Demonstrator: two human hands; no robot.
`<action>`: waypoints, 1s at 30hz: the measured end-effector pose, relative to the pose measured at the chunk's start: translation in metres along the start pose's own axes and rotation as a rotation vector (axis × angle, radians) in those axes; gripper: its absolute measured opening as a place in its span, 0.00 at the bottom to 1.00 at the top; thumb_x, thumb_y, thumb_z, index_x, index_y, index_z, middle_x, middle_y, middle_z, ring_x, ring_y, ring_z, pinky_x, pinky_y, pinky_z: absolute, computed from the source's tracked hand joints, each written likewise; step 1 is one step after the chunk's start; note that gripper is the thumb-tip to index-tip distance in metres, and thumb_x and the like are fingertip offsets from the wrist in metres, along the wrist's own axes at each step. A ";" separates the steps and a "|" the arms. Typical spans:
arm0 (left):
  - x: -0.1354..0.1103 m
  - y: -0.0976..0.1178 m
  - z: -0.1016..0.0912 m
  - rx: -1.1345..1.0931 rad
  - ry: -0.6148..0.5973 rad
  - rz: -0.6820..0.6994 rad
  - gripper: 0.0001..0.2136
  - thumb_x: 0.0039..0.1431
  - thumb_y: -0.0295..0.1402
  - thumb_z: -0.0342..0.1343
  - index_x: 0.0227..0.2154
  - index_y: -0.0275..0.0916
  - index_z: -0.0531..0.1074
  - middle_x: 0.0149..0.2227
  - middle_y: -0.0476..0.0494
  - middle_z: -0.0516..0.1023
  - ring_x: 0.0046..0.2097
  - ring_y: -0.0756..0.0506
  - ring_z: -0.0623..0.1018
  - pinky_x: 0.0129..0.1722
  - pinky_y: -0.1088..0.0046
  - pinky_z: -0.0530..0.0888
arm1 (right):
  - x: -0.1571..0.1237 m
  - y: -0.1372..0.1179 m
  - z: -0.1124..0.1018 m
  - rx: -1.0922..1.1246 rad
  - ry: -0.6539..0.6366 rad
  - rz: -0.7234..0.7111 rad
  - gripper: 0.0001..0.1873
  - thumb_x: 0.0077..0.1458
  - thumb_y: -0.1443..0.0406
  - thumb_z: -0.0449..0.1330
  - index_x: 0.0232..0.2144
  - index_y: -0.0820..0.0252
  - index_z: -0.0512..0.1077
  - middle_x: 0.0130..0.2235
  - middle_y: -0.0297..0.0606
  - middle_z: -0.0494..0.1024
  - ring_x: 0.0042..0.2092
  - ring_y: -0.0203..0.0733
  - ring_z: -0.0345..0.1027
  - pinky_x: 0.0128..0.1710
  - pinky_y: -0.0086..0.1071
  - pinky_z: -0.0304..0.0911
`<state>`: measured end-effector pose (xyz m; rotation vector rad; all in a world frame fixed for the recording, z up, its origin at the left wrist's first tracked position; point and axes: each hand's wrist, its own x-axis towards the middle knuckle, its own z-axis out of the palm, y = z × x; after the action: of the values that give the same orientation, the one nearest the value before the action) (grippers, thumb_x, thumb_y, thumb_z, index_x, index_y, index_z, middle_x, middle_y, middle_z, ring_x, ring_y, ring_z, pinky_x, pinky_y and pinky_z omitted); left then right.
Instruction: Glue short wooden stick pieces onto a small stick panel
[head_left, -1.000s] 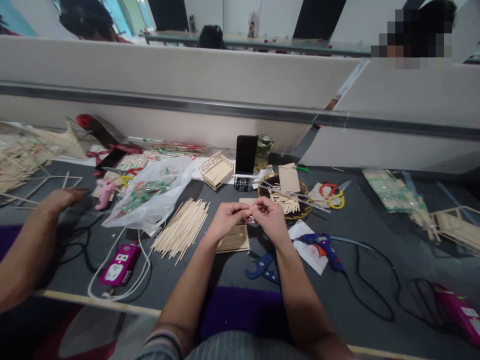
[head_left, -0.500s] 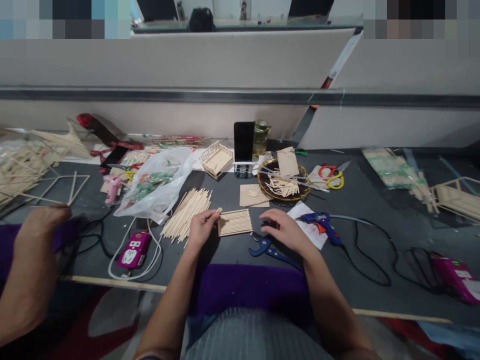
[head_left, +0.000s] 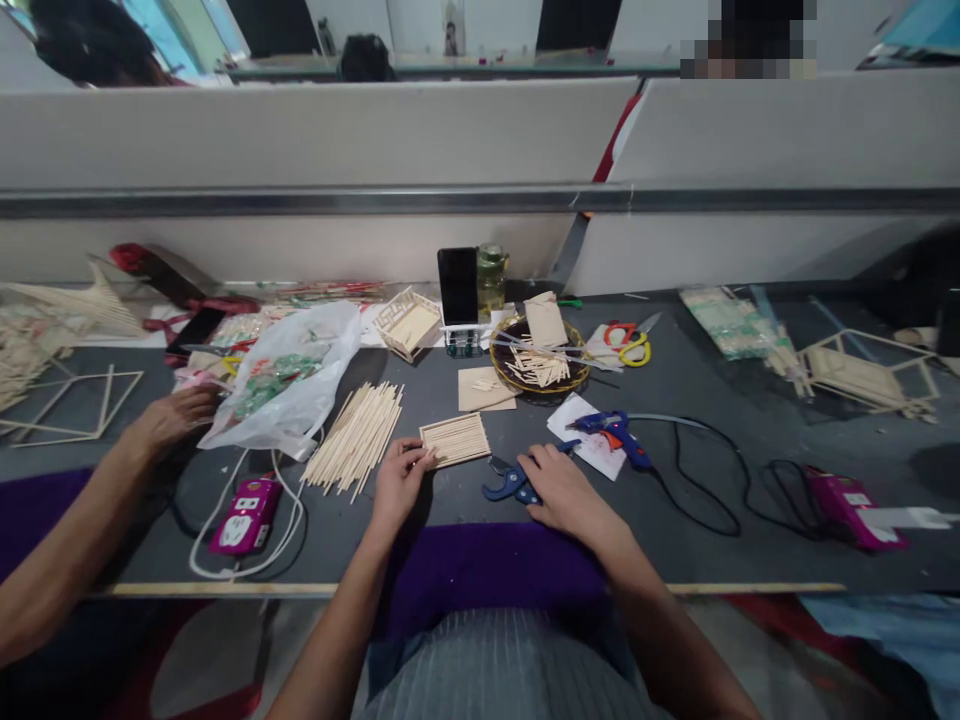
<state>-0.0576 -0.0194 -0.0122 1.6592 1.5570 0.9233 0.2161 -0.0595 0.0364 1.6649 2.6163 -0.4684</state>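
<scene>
My left hand [head_left: 401, 478] is closed in a pinch at the lower left corner of a small slatted wooden panel [head_left: 456, 440]. A pale bit, apparently a short wooden stick, shows at its fingertips. The panel lies flat on the dark table and has raised edge strips. My right hand [head_left: 566, 487] is closed over the handles of a blue pipe cutter [head_left: 504, 489], its hooked jaw pointing left. The palm hides part of the handles. A pile of thin wooden sticks [head_left: 356, 437] lies left of the panel.
A blue glue gun [head_left: 619, 432] rests on white paper [head_left: 574, 412] at right, its cord trailing. Behind are a basket [head_left: 496, 372] of short sticks, scissors [head_left: 634, 345], a phone [head_left: 457, 285] and a plastic bag [head_left: 330, 365]. Another person's hand [head_left: 176, 415] is at left, near a power strip [head_left: 246, 515].
My right hand has come down onto the pipe cutter and turned it slightly. My left hand has moved to the panel's lower corner. The other person's hand has reached toward the bag. The view has shifted.
</scene>
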 end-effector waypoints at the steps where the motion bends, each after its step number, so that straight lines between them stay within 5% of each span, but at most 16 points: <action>1: 0.001 0.000 0.002 0.009 -0.003 0.009 0.12 0.56 0.40 0.53 0.29 0.39 0.78 0.40 0.41 0.70 0.46 0.43 0.72 0.44 0.66 0.71 | 0.000 -0.001 -0.001 -0.003 0.000 -0.004 0.26 0.45 0.66 0.64 0.48 0.63 0.65 0.47 0.48 0.67 0.47 0.51 0.60 0.45 0.40 0.60; 5: 0.003 0.001 0.009 0.072 0.004 0.047 0.11 0.57 0.39 0.53 0.29 0.40 0.78 0.41 0.42 0.70 0.47 0.42 0.72 0.48 0.64 0.69 | -0.003 -0.003 -0.002 -0.010 0.033 0.009 0.17 0.47 0.66 0.62 0.42 0.62 0.67 0.43 0.44 0.67 0.45 0.48 0.61 0.43 0.37 0.60; 9: 0.002 -0.002 0.011 0.077 0.035 0.057 0.12 0.58 0.39 0.52 0.30 0.40 0.78 0.42 0.41 0.70 0.47 0.42 0.72 0.48 0.64 0.70 | -0.006 0.005 0.000 -0.007 0.071 0.033 0.19 0.50 0.66 0.61 0.46 0.60 0.66 0.48 0.45 0.68 0.48 0.48 0.62 0.43 0.37 0.61; 13: 0.002 -0.008 0.013 0.017 0.095 0.064 0.12 0.57 0.39 0.53 0.30 0.39 0.78 0.42 0.41 0.71 0.47 0.42 0.72 0.48 0.64 0.70 | -0.003 0.018 -0.002 -0.112 -0.004 0.074 0.19 0.49 0.80 0.53 0.43 0.61 0.69 0.45 0.44 0.71 0.47 0.47 0.62 0.42 0.34 0.60; 19: 0.000 -0.009 0.015 -0.036 0.145 0.034 0.12 0.57 0.40 0.53 0.30 0.39 0.78 0.41 0.41 0.72 0.46 0.43 0.73 0.47 0.65 0.70 | 0.006 0.023 -0.013 -0.196 -0.085 -0.031 0.15 0.53 0.79 0.50 0.36 0.61 0.71 0.39 0.42 0.71 0.43 0.44 0.63 0.38 0.32 0.57; 25: 0.001 -0.012 0.013 -0.032 0.134 0.030 0.12 0.57 0.40 0.53 0.30 0.40 0.78 0.41 0.41 0.72 0.46 0.43 0.73 0.47 0.64 0.70 | 0.010 0.040 -0.041 -0.183 0.035 -0.034 0.15 0.56 0.76 0.49 0.43 0.62 0.68 0.42 0.43 0.72 0.45 0.42 0.64 0.39 0.30 0.57; 30: 0.003 -0.014 0.013 -0.026 0.130 0.033 0.12 0.57 0.40 0.53 0.30 0.40 0.78 0.41 0.41 0.73 0.45 0.43 0.74 0.46 0.66 0.71 | 0.046 0.063 -0.074 -0.145 0.302 0.274 0.13 0.61 0.66 0.48 0.46 0.62 0.67 0.44 0.45 0.72 0.43 0.44 0.67 0.37 0.31 0.58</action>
<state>-0.0534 -0.0155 -0.0310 1.6388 1.6000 1.0835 0.2629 0.0241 0.0837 2.1426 2.4695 -0.0206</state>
